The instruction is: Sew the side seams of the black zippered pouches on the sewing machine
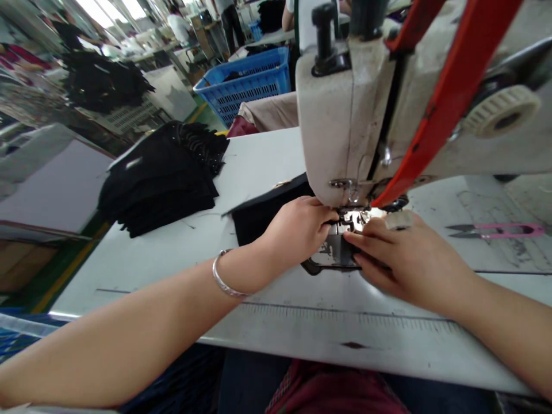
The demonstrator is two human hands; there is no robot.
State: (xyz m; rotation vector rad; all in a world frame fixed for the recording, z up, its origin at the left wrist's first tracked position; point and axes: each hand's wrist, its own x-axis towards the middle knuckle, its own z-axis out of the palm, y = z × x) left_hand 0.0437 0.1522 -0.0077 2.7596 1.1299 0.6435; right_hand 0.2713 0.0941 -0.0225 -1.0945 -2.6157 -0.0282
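My left hand [297,230], with a silver bangle on the wrist, lies over a black fabric piece [254,215]. Its fingers are bent and pressed together on the fabric edge, just left of the presser foot [354,220]. On the other side of the foot is my right hand [397,253], its fingers stretched out and their tips at the metal needle plate [330,253]. No object shows in its fingers. Above both hands stands the sewing machine head [328,126], with a red strip [448,98] running down it toward the needle area.
Folded black fabric pieces [159,178] are stacked on the white table [276,322] at left. Pink-handled thread snips [495,231] lie at right. A printed ruler runs along the front. Behind the table are a blue crate [245,83] and several people at work.
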